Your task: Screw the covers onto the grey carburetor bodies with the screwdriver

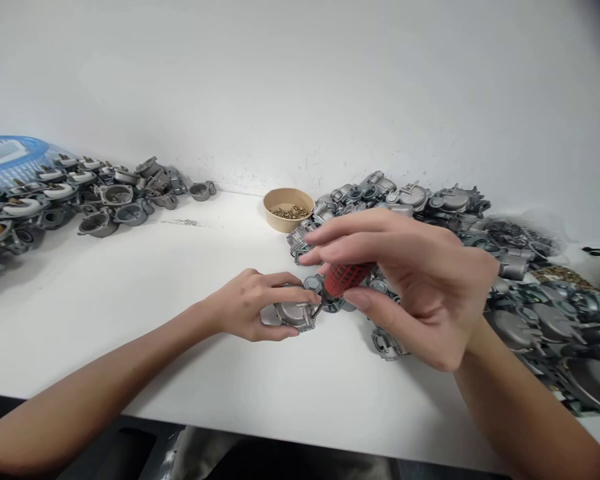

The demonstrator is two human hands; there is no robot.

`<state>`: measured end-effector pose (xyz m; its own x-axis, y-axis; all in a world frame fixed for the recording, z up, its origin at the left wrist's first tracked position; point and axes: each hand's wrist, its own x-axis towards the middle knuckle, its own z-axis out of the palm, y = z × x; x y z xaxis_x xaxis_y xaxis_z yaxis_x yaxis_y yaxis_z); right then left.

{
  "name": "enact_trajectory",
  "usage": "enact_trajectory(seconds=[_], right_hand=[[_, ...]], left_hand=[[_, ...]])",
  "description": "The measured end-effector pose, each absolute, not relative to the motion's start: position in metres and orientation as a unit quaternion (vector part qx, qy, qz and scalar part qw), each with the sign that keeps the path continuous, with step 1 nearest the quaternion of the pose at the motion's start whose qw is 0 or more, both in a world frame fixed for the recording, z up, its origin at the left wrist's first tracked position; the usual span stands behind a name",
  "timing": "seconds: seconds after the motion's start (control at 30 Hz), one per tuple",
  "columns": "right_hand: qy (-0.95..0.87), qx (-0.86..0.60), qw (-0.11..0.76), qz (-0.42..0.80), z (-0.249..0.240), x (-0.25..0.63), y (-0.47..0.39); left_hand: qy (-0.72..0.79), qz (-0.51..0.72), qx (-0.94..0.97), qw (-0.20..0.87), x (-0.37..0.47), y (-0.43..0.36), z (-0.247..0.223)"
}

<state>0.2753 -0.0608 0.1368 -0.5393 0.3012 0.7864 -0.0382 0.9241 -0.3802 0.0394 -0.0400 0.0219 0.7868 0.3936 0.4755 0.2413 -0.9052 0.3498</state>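
My left hand is closed around a grey metal carburetor and steadies it on the white table. A screwdriver with a red, black-lined handle is gripped between the thumb and fingers of my right hand. Its shaft slants down to the left, and the tip meets the edge of the carburetor near my left fingertips. What the tip sits in is too small to make out. More carburetor bodies lie just behind and to the right, partly covered by my right hand.
A tan bowl of small brass-coloured pieces stands by the wall. Many carburetors are heaped along the right side. Grey bowl-shaped castings, parts with white rings and a blue basket sit at the left.
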Motion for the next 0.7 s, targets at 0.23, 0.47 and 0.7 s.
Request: enact_trajectory(seconds=[0.23,0.47,0.7], right_hand=[[-0.862,-0.086,0.491,0.092,0.1381,0.2749,-0.0586],[-0.867,-0.083,0.447,0.205,0.1390,0.2775,-0.0629],[-0.875,-0.081,0.457,0.137,0.1410,0.2772,-0.0631]], left_hand=[[0.171,0.281,0.934,0.140,0.0399,-0.0397,0.0212],[0.175,0.284,0.933,0.136,0.0396,-0.0400,0.0216],[0.172,0.287,0.932,0.142,0.0404,-0.0406,0.0230]])
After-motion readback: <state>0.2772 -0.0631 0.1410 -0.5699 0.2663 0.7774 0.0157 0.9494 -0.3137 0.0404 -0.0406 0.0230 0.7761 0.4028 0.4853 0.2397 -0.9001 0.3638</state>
